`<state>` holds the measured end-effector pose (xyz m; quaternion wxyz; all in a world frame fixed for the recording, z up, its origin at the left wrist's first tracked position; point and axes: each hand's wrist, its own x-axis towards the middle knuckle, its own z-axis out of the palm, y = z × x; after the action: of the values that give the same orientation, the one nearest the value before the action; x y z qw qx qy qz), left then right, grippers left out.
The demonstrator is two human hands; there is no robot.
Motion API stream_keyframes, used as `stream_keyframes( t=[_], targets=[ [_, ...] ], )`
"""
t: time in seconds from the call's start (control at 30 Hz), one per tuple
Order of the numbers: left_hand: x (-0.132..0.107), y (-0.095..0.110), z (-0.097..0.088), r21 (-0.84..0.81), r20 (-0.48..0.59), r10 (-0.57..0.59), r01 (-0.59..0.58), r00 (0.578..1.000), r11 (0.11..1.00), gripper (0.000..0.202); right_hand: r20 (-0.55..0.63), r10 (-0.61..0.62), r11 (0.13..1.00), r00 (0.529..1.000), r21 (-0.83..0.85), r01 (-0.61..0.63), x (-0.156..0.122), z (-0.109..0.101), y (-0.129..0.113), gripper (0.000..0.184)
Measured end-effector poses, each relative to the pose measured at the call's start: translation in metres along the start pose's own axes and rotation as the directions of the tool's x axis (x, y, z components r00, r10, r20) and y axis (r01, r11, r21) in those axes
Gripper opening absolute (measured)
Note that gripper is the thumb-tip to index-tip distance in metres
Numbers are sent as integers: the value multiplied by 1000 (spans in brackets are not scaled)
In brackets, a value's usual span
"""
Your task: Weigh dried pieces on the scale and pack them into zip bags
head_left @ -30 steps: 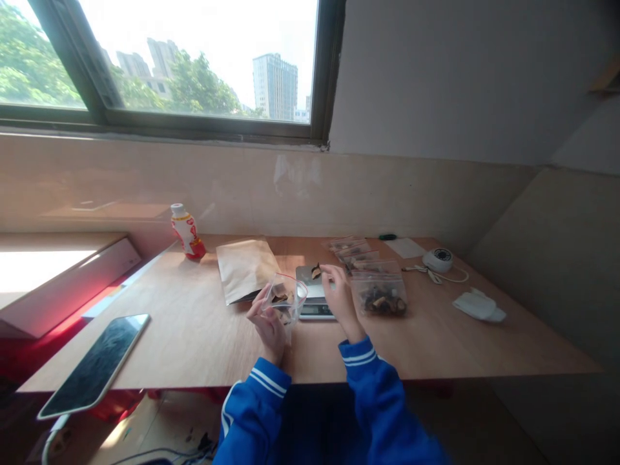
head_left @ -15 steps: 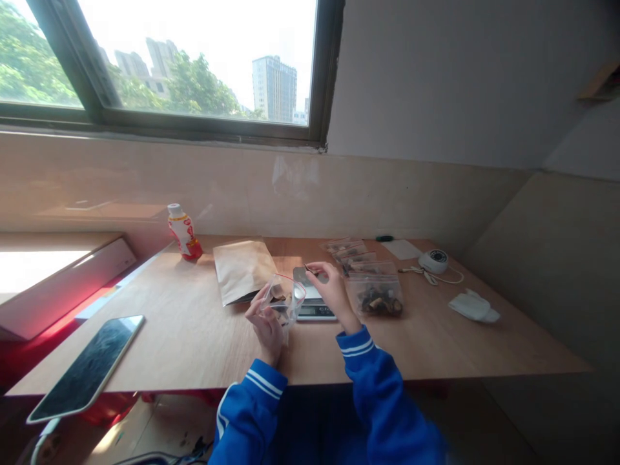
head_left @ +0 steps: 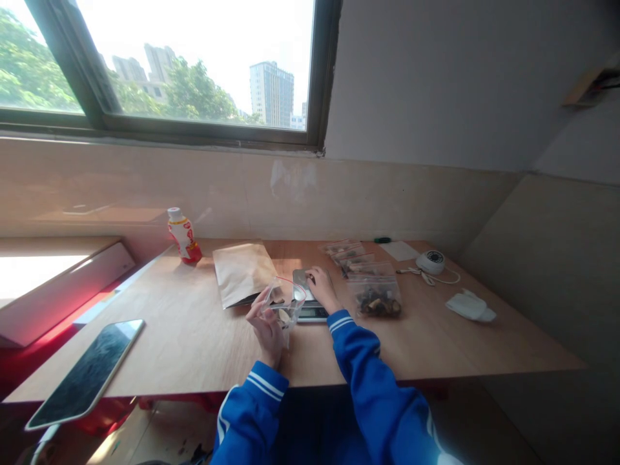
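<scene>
My left hand (head_left: 267,330) is closed around a clear zip bag (head_left: 289,316) with a red seal line; its mouth gapes and a few dried brown slices, perhaps mushroom, lie inside. Just right of it, my right hand (head_left: 323,289) reaches over the metal plate of a small digital scale (head_left: 299,278). Its fingertips are pinched low over the plate on a small dark dried piece, mostly hidden by the fingers. The scale's display is partly visible below the hand, its digits too blurred to read. A brown kraft paper pouch (head_left: 245,271) lies behind my left hand.
Filled zip bags (head_left: 378,300) of dried pieces lie right of the scale, several more behind. Further right are a white dome camera (head_left: 430,261) with its cable and a white tissue packet (head_left: 471,306). A bottle (head_left: 184,237) and a phone (head_left: 90,371) stand and lie to the left.
My right hand has lowered and moved slightly left and forward, bringing the dried piece from above the scale down to its plate. My left hand stays in place with the bag.
</scene>
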<state>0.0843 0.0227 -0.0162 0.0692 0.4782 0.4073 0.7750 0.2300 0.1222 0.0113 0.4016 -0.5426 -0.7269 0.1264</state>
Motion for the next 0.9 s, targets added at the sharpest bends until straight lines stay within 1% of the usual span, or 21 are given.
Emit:
stream_keyframes(
  t=[0.1, 0.23, 0.27, 0.33, 0.4, 0.47, 0.53, 0.6, 0.63, 0.67, 0.7, 0.77, 0.83, 0.87, 0.9],
  targets=[
    [1, 1, 0, -14, 9, 33, -33, 999, 999, 17, -16, 10, 1000, 1000, 19, -10, 0, -7, -1, 30],
    [3, 3, 1, -32, 11, 43, -42, 999, 999, 18, -65, 18, 998, 998, 60, -14, 3, -23, -7, 24],
    [2, 3, 1, -44, 9, 32, -32, 999, 999, 18, -94, 25, 995, 995, 103, -16, 5, -27, -12, 21],
    [2, 2, 1, -67, 8, 2, -1, 1000, 998, 19, -163, 61, 968, 985, 252, -18, 7, -37, -25, 17],
    [1, 2, 1, -73, 7, -22, 22, 1000, 997, 18, -188, 98, 902, 977, 431, -7, 7, -45, -44, 18],
    [1, 2, 1, -63, 3, -29, 29, 1000, 998, 18, -122, 73, 829, 990, 559, 8, 4, -52, -67, 23],
    [1, 3, 1, -53, 0, -25, 25, 1000, 998, 18, 19, -19, 768, 1000, 640, 3, -2, -57, -87, 27],
    [2, 5, 1, -53, -4, -25, 24, 1000, 998, 18, 167, -116, 722, 979, 691, -32, -8, -59, -101, 32],
    [2, 5, 1, -56, -6, -27, 27, 1000, 998, 19, 210, -139, 709, 968, 704, -50, -10, -59, -104, 33],
    [2, 5, 1, -59, -7, -32, 32, 999, 998, 19, 223, -139, 706, 965, 706, -61, -13, -59, -105, 34],
    [2, 5, 1, -59, -9, -38, 38, 999, 998, 19, 206, -118, 715, 971, 696, -61, -15, -59, -104, 34],
    [2, 5, 1, -55, -10, -55, 54, 998, 997, 19, 103, -41, 766, 994, 642, -35, -21, -58, -96, 35],
    [2, 5, 1, -53, -14, -55, 54, 998, 997, 18, -5, 38, 821, 999, 570, -29, -31, -56, -86, 38],
    [2, 4, 1, -52, -23, -46, 45, 999, 998, 18, -30, 77, 837, 997, 545, -49, -39, -53, -81, 40],
    [3, 4, 2, -47, -37, -32, 30, 999, 998, 17, -27, 117, 842, 993, 533, -85, -47, -50, -77, 42]
  ],
)
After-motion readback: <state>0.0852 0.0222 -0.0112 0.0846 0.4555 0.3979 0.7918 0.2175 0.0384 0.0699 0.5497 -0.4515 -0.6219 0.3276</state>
